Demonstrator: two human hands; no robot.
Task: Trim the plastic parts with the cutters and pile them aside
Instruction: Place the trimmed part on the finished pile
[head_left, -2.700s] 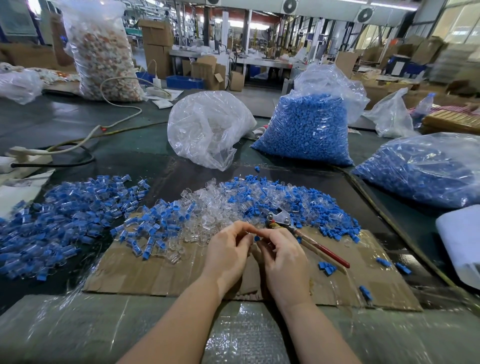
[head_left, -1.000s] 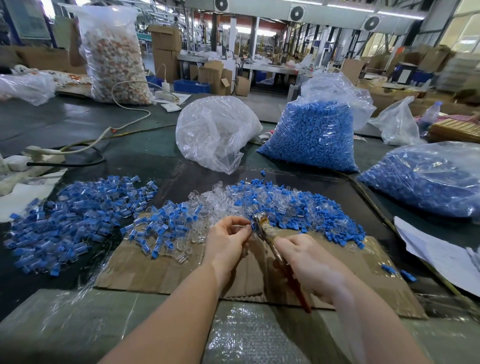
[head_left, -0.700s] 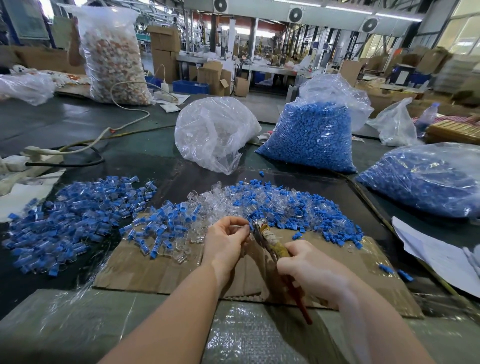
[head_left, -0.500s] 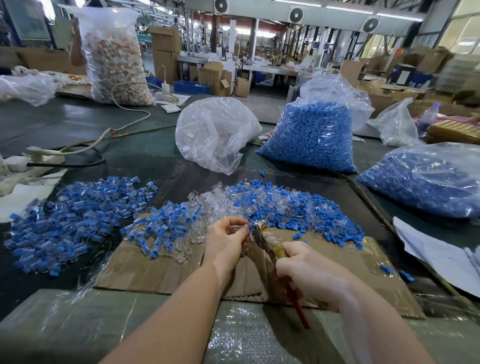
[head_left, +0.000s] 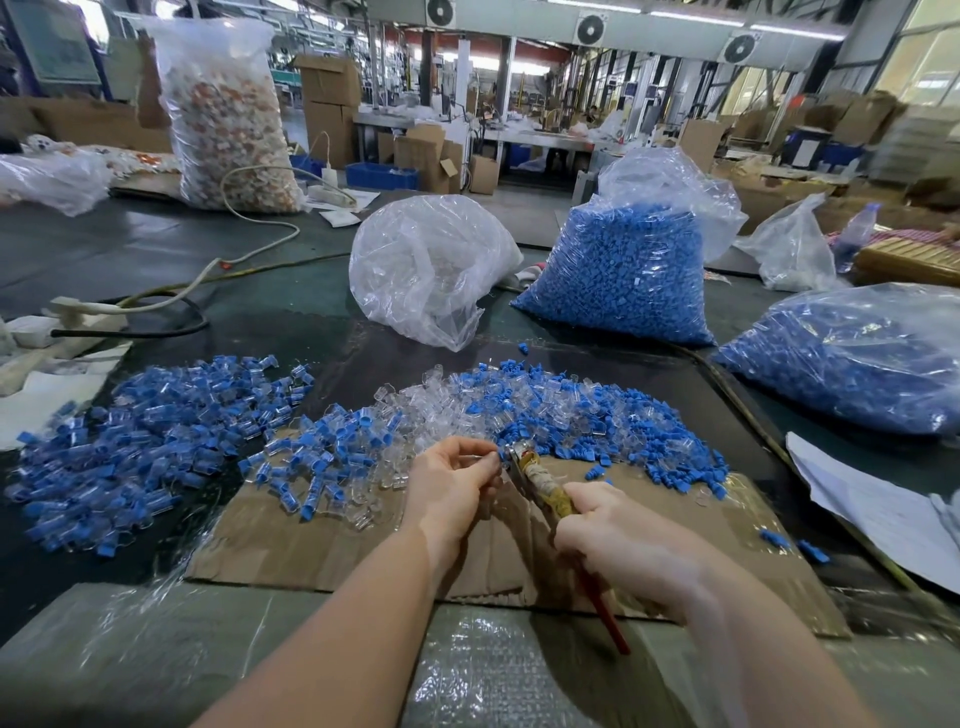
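Two bags of blue parts (head_left: 618, 280) on dark table (head_left: 130, 249), factory hall w/ boxes.

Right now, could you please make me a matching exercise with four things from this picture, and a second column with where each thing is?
Things:
1. cutters
2. small part
3. upright blue-filled bag
4. trimmed pile

Places:
A. far left on the table
B. behind the mixed heap, right of the clear bag
C. in the right hand
D. pinched by the left hand

Pairs: 1-C, 2-D, 3-B, 4-A
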